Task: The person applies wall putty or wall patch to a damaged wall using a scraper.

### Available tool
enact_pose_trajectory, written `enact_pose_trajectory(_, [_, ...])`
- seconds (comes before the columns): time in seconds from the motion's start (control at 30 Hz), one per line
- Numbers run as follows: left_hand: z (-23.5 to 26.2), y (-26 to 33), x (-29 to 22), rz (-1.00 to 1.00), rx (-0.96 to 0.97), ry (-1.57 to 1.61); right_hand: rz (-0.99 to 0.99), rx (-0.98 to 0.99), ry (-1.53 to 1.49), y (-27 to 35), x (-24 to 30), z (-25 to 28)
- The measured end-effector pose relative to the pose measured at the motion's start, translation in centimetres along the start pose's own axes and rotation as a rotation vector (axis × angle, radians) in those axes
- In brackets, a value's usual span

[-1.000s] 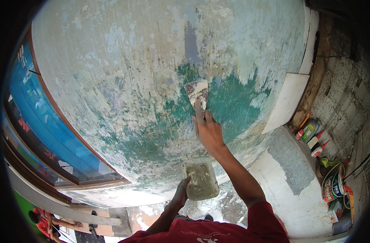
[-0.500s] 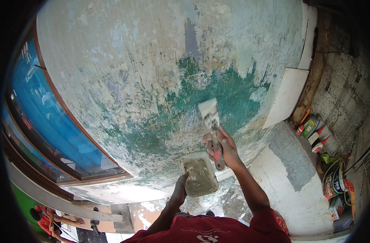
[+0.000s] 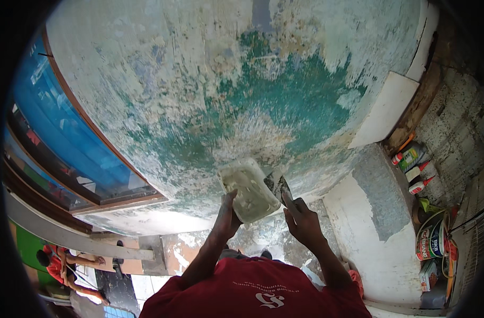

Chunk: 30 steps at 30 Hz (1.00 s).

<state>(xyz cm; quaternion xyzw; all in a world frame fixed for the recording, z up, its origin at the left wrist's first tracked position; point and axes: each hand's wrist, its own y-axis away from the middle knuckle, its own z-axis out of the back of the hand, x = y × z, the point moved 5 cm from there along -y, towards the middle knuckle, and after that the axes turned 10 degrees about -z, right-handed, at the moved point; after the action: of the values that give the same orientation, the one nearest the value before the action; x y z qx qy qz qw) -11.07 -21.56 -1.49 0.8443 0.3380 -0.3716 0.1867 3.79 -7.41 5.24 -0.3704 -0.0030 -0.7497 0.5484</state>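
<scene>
My left hand [image 3: 227, 216] grips a shallow rectangular plastic tub [image 3: 261, 213] by its left side, thumb over the rim. Greyish-white putty [image 3: 246, 186] coats the inside of the tub. A putty knife [image 3: 277, 185] with a smeared blade is held in my right hand [image 3: 306, 223], fingers wrapped around its handle. The blade is at the right edge of the tub; whether it touches the rim I cannot tell. Beyond both hands rises a worn wall [image 3: 210, 122] with patches of green and pale paint.
A window [image 3: 88, 148] with blue behind its glass is on the left. At right, a white ledge [image 3: 353, 222], several bottles [image 3: 410, 159] and a paint can [image 3: 430, 238] stand by a rough wall. Another person in red [image 3: 54, 262] is at lower left.
The putty knife has come down from the wall to the tub's right edge. The tub has risen slightly and moved left, and the head view has shifted a little.
</scene>
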Motion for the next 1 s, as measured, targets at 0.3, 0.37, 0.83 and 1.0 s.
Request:
enact_pose_trajectory(0.3, [-1.3,-0.8,-0.1,0.178,-0.011,0.063,-0.008,0.093,0.182,3.0,-1.1,-1.7])
enact_pose_trajectory(0.37, [-0.1,-1.4,0.1,0.170,0.026,0.049,0.021,0.127,0.221,3.8,-1.0,-2.4])
enact_pose_trajectory(0.83, [1.2,-1.1,0.2,0.401,0.044,0.126,0.179,0.301,0.263,4.8,-0.6,-2.4])
enact_pose_trajectory(1.0, [1.2,-0.5,0.9,0.485,0.000,0.146,0.225,0.310,0.237,5.0,-0.3,-1.5])
